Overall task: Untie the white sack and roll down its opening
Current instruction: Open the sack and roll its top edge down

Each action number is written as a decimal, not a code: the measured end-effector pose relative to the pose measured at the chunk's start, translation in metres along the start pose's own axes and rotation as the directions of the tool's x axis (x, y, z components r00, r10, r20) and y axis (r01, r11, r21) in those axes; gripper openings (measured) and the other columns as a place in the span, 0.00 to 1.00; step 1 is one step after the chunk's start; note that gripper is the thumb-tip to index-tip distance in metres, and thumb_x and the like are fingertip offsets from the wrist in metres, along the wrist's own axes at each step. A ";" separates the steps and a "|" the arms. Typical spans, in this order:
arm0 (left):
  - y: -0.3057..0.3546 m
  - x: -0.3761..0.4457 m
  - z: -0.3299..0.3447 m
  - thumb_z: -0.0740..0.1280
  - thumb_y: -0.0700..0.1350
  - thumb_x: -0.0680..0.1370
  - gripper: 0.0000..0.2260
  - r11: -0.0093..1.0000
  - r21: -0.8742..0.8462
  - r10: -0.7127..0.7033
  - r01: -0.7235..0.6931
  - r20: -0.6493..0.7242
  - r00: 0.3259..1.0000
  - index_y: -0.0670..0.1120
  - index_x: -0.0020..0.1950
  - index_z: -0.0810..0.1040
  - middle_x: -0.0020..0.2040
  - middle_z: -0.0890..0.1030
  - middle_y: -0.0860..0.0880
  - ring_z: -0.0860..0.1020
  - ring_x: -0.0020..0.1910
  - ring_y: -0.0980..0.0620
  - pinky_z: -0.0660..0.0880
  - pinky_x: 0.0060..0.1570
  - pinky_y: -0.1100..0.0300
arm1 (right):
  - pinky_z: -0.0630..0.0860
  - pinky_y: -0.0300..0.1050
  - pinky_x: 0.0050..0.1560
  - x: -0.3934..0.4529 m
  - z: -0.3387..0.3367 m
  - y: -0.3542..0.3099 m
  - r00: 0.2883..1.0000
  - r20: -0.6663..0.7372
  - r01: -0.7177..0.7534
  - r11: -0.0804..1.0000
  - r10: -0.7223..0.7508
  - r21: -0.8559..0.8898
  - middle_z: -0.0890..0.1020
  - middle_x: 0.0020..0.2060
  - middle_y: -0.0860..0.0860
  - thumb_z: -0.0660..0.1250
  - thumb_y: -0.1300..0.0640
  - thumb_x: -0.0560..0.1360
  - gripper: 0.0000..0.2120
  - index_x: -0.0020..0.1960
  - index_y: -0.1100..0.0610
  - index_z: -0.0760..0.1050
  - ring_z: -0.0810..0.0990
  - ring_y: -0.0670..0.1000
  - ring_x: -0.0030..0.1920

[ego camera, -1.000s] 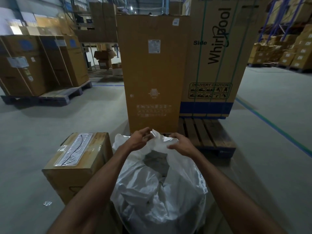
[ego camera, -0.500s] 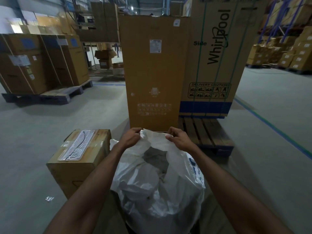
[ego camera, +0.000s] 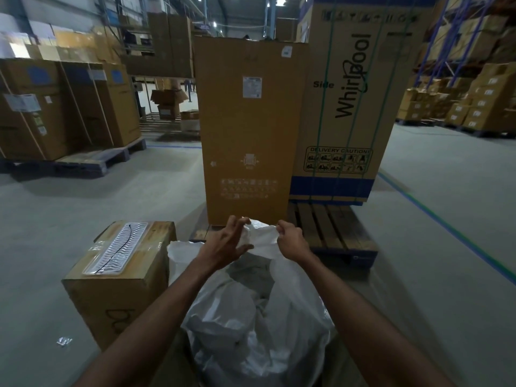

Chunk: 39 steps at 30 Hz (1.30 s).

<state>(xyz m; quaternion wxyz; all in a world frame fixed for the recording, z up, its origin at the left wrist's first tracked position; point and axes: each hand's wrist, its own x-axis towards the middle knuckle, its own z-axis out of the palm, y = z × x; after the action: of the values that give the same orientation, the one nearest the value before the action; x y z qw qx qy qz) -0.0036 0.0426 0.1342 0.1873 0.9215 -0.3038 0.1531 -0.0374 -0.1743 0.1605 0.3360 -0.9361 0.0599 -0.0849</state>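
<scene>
Beside the small carton (ego camera: 120, 277), my right hand (ego camera: 290, 241) pinches the white sack (ego camera: 251, 325) rim; left hand (ego camera: 226, 244) spread loose—fabric could slip.

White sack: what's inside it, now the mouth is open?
Inside the white sack, a grey mass shows through the opening, partly veiled by white folds. What it is and how deep it goes stay hidden. Right hand pinches the far rim; left hand touches it.
</scene>
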 end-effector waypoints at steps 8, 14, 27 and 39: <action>0.001 0.013 0.005 0.62 0.44 0.83 0.10 0.985 0.010 -0.174 0.174 0.047 0.984 0.47 0.62 0.78 0.60 0.82 0.43 0.80 0.53 0.42 0.75 0.49 0.53 | 0.77 0.48 0.33 -0.005 0.002 -0.004 0.928 0.114 0.368 0.835 -0.354 -0.408 0.79 0.48 0.51 0.60 0.45 0.83 0.09 0.62 0.45 0.67 0.78 0.50 0.37; -0.015 0.025 0.003 0.54 0.58 0.85 0.17 0.956 0.085 -0.294 0.281 0.272 0.916 0.52 0.66 0.74 0.66 0.65 0.46 0.67 0.65 0.43 0.67 0.66 0.44 | 0.70 0.47 0.44 -0.003 0.016 -0.004 0.888 0.059 0.449 0.830 -0.457 -0.332 0.75 0.48 0.51 0.60 0.60 0.83 0.08 0.50 0.56 0.77 0.72 0.50 0.45; -0.006 0.024 0.017 0.61 0.45 0.82 0.11 0.986 -0.141 0.118 -0.094 0.176 0.977 0.44 0.60 0.80 0.59 0.78 0.46 0.73 0.61 0.47 0.68 0.66 0.50 | 0.75 0.46 0.42 -0.007 0.007 -0.017 0.970 0.217 0.069 0.979 -0.110 0.191 0.82 0.45 0.51 0.61 0.43 0.83 0.16 0.53 0.55 0.80 0.79 0.49 0.43; -0.011 0.045 0.031 0.53 0.64 0.74 0.23 0.972 0.023 -0.229 0.232 0.273 0.934 0.48 0.35 0.72 0.34 0.75 0.47 0.76 0.37 0.44 0.68 0.37 0.53 | 0.77 0.50 0.46 -0.011 0.031 0.000 0.982 -0.050 -0.188 0.972 0.183 -0.142 0.81 0.52 0.55 0.61 0.50 0.83 0.12 0.57 0.56 0.77 0.81 0.56 0.50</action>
<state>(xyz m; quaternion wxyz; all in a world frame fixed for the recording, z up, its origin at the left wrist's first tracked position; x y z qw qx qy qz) 0.0425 0.0145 0.1221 0.1647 0.9621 -0.2173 -0.0004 -0.0422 -0.1534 0.1352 0.2717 -0.9468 0.1593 -0.0657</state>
